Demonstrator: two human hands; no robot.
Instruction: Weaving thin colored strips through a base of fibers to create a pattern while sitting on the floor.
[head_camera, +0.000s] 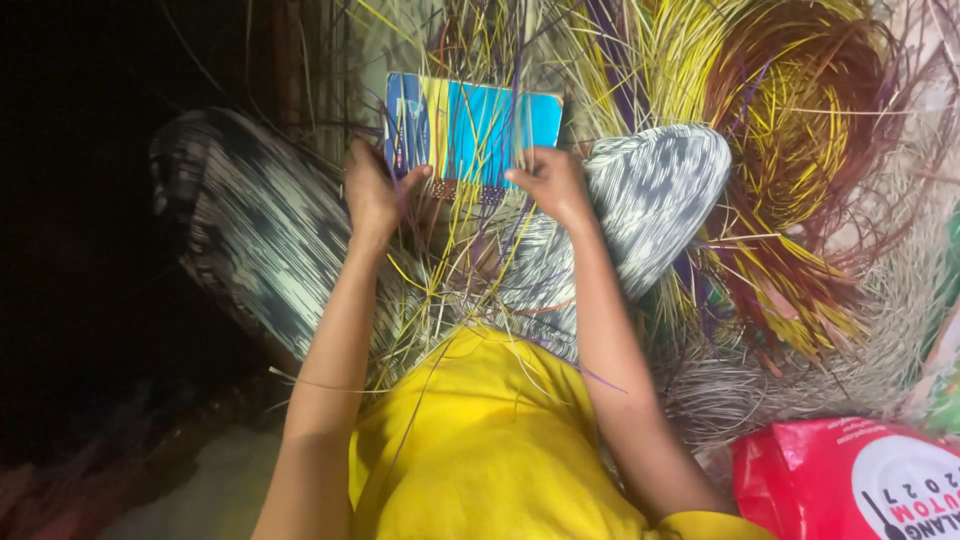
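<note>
- The person sits with knees apart in patterned grey-white trousers (655, 190) and a yellow shirt (490, 440), seen from above.
- On the lap stands a blue and yellow book-like board (480, 125), and at its lower edge there is a narrow woven strip (468, 190) of dark and light strands.
- The left hand (372, 195) is curled at the left end of the strip; the fingers are bent around thin strands, the thumb pointing toward the weave. How firmly it pinches, I cannot tell.
- The right hand (552, 180) is half closed at the right end of the strip, its thumb pressing toward the weave edge.
- Many loose strands (450, 260), yellow, purple and pale, hang down from the strip between the arms.
- In my judgement the weaving goes well when both hands keep even tension and each strand is pressed tight against the row.
- Big coils of yellow and red-brown fibre (790, 110) lie on the right, and a red plastic package (850, 480) is near the right elbow.
</note>
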